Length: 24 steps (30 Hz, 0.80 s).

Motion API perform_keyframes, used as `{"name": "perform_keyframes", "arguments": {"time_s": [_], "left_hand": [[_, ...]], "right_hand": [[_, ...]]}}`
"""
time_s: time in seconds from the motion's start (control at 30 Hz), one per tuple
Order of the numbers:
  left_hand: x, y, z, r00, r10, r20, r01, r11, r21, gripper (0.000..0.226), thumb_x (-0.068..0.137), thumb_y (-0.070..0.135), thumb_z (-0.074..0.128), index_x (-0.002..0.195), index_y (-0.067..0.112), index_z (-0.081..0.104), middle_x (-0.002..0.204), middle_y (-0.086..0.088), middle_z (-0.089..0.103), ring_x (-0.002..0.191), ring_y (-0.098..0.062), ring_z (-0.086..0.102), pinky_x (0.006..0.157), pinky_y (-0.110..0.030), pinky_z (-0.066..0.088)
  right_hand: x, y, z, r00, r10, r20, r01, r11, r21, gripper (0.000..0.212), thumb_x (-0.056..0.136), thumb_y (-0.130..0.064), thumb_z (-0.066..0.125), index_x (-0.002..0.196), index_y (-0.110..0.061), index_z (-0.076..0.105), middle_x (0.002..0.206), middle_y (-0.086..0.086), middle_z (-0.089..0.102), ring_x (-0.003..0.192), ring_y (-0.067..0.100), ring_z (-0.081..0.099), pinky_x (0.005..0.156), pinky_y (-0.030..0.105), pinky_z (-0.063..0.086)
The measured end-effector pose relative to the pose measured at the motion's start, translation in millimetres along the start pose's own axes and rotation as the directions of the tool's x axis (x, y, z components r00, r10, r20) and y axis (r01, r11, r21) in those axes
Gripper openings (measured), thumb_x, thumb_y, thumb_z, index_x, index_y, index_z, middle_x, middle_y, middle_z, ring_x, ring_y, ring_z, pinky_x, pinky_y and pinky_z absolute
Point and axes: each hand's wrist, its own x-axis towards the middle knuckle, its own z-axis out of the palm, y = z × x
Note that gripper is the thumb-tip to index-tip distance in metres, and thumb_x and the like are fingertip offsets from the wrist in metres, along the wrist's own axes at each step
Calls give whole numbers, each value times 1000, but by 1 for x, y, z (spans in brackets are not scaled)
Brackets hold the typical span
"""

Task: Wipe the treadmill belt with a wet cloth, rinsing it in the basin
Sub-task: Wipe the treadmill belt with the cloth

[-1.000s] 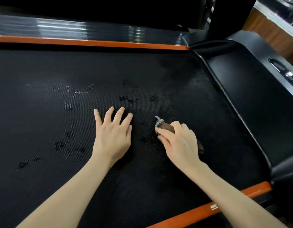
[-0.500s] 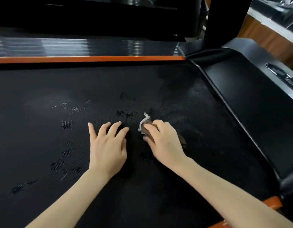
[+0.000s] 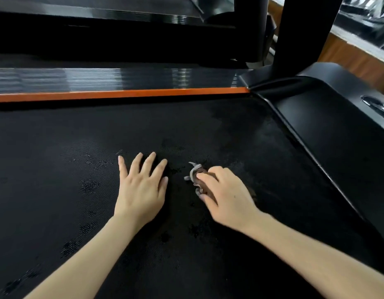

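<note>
The black textured treadmill belt (image 3: pixel 79 147) fills most of the view and shows damp patches. My right hand (image 3: pixel 225 195) grips a small bunched brown cloth (image 3: pixel 196 176) with a pale edge and holds it down on the belt near the middle. Most of the cloth is hidden under the fingers. My left hand (image 3: pixel 141 186) lies flat on the belt just left of the cloth, fingers spread and straight. No basin is in view.
An orange side rail (image 3: pixel 122 94) runs along the far edge of the belt, with a glossy black strip behind it. The black motor cover (image 3: pixel 337 137) rises on the right, and a black upright post (image 3: pixel 303 29) stands behind it.
My right hand has slid the cloth leftward and farther up the belt, closer to my left hand. The view has tilted up, showing more of the frame behind the rail.
</note>
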Motion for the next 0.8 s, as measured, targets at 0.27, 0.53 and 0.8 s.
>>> {"name": "perform_keyframes", "arguments": {"time_s": [0.27,0.53,0.8], "left_hand": [[1,1,2,1000,-18,-18,17,1000,-22,52,91,41,30,128,19,58,134,-11,55,128,-38,44,109,-67,18],[0,-1,0,1000,-12,-1,12,999,-45,52,90,42,30,129,21,58,135,-10,54,129,-37,44,108,-68,18],[0,-1,5,999,-13,-34,12,999,-33,51,91,41,30,128,19,59,134,-12,55,128,-38,44,109,-68,16]], "right_hand": [[100,74,10,878,453,-157,-477,856,-198,31,94,-34,53,117,-14,60,112,14,53,98,36,51,80,41,44],[49,20,8,998,-39,-53,34,996,-87,39,85,-46,48,103,-19,69,89,4,57,73,24,55,55,33,47],[110,67,17,920,354,-168,-377,917,-132,29,91,-35,57,109,-16,68,102,13,58,86,36,55,74,38,45]]}}
